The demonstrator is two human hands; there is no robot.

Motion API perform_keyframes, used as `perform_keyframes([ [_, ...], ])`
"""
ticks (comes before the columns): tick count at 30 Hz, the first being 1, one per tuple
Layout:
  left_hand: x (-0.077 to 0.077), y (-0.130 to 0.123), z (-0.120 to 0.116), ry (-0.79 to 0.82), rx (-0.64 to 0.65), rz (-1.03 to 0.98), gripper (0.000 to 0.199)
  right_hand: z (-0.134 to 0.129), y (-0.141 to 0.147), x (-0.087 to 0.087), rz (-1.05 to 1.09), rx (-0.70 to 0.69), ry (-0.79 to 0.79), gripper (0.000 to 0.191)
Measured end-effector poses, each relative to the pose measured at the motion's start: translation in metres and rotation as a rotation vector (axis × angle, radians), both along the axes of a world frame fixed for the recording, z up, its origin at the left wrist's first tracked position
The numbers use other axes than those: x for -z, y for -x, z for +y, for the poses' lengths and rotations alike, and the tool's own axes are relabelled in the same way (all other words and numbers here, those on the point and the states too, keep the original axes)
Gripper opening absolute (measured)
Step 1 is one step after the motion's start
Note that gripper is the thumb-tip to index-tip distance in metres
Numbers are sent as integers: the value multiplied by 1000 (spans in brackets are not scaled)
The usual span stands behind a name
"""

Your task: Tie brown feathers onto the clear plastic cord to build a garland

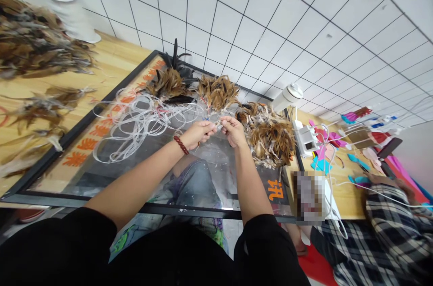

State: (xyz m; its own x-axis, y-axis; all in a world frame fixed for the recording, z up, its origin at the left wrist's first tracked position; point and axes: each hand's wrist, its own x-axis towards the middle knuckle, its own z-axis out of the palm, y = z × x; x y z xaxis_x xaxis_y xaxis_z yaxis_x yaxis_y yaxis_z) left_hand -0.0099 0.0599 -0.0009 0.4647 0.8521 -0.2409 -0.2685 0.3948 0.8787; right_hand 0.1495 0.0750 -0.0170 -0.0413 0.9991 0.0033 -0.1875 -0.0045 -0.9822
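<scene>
Left hand (pixel 199 134) and right hand (pixel 232 131) — fingertips pinched nearly closed — gripping a small pale piece (pixel 218 125) between them

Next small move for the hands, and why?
I'd draw both hands, left and right, slightly toward the body, keeping the small pale piece pinched. Loose clear strands loop beside the left, a feather bundle sits just beyond the right, and the glass panel looks bare on the near side, so snagging seems less likely there.
</scene>
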Motion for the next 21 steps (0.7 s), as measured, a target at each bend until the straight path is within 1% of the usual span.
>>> perform_keyframes([
  [2,-4,2,-2,53,124,-55,27,0,-1,1,0,10,11,35],
  [4,-7,2,-5,108,251,-111,29,0,1,2,-43,8,13,31],
  [5,-9,1,-7,123,285,-136,30,0,3,3,-79,-3,4,29],
  [6,-9,0,-7,125,294,-154,30,0,4,3,-123,-18,-10,28],
  [7,-10,-1,-8,111,275,-160,30,0,5,3,-174,-35,-30,27],
  [8,-10,-2,-7,78,228,-148,30,0,6,3,-229,-46,-52,27],
  [10,-8,-3,-4,-33,55,-54,25,0,7,3,-336,-54,-95,26],
  [13,-3,-1,4,-307,-260,261,20,-1,6,2,-476,-47,-184,23],
  [15,0,3,8,-519,-386,514,20,-3,7,-2,-557,-76,-279,20],
  [16,2,5,9,-618,-410,628,21,-4,7,-5,-605,-100,-332,19],
  [18,5,9,9,-768,-412,806,20,-8,8,-12,-728,-164,-442,18],
  [19,6,11,8,-817,-385,868,19,-9,8,-15,-795,-188,-492,19],
  [21,8,13,6,-878,-277,938,16,-11,7,-19,-893,-187,-560,21],
])
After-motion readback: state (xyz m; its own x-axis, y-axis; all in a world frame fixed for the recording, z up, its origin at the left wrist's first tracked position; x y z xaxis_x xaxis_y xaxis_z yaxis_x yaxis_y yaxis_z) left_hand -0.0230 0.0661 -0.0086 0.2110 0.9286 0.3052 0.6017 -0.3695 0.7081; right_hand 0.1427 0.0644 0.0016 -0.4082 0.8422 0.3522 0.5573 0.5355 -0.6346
